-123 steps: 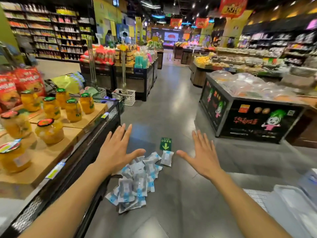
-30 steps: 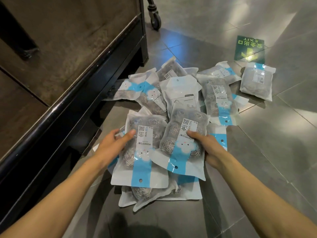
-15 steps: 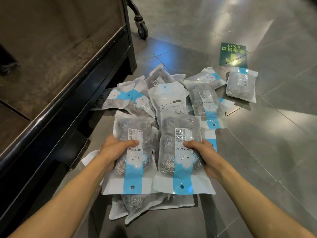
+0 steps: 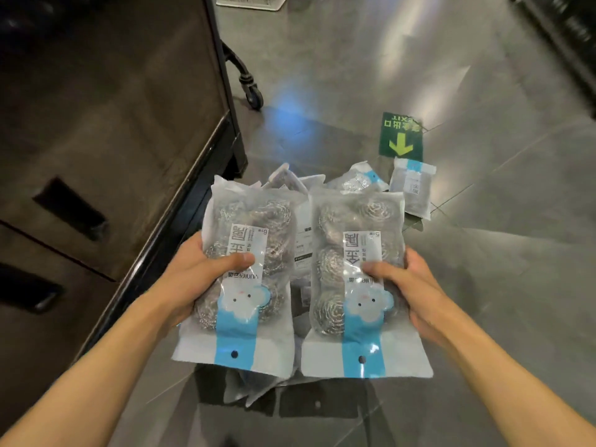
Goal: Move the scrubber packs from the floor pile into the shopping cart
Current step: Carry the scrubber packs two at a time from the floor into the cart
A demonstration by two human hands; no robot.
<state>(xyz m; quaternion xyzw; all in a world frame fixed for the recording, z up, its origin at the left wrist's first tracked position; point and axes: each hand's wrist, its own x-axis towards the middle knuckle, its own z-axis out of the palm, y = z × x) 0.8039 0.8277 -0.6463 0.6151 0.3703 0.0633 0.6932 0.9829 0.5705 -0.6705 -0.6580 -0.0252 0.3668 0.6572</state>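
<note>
Left hand (image 4: 196,275) grips left scrubber pack (image 4: 248,279), right hand (image 4: 409,285) grips right scrubber pack (image 4: 358,285) (thumbs on top), floor pile (image 4: 358,180) behind at frame center.

A tall dark display cabinet with a black base rail (image 4: 180,201) walls off the whole left side, close beside the left hand (image 4: 190,279). A black caster wheel (image 4: 253,98) stands behind it. To the right, bare grey tiled floor (image 4: 500,253) lies open. Ahead, clear-and-blue packs of steel scrubbers (image 4: 412,188) litter the floor near a green exit sticker (image 4: 401,135).
</note>
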